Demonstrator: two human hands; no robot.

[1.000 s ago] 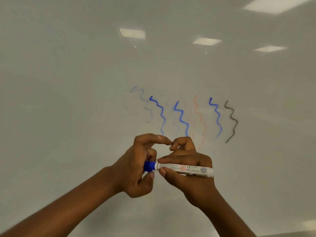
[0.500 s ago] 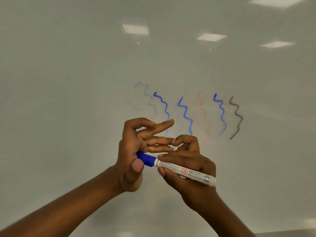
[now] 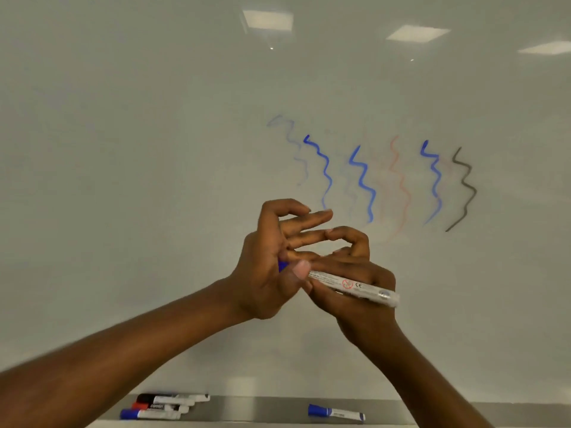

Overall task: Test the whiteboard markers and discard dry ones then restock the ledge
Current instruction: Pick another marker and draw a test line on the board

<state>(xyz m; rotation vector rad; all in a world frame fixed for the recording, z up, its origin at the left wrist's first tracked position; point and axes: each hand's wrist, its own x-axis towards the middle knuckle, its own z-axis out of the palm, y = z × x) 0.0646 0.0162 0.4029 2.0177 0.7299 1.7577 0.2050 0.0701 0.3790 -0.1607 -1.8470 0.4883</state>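
Observation:
My right hand (image 3: 363, 313) grips the white barrel of a blue whiteboard marker (image 3: 352, 284), held level in front of the whiteboard (image 3: 139, 180). My left hand (image 3: 262, 279) is at the marker's left end. Its thumb lies over the blue cap (image 3: 282, 265) and presses it against the fingers, while the other fingers stretch out to the right. Only a sliver of the cap shows. Test squiggles (image 3: 361, 183) in blue, faint red and black run across the board above my hands.
The grey ledge (image 3: 262, 409) runs along the bottom. At its left lie a black-capped marker (image 3: 171, 398), a red-capped one (image 3: 159, 406) and a blue-capped one (image 3: 148, 414). Another blue marker (image 3: 336, 413) lies alone further right.
My left hand has closed further over the cap, so less blue shows. The view has tilted down and the ledge with its markers has come into sight.

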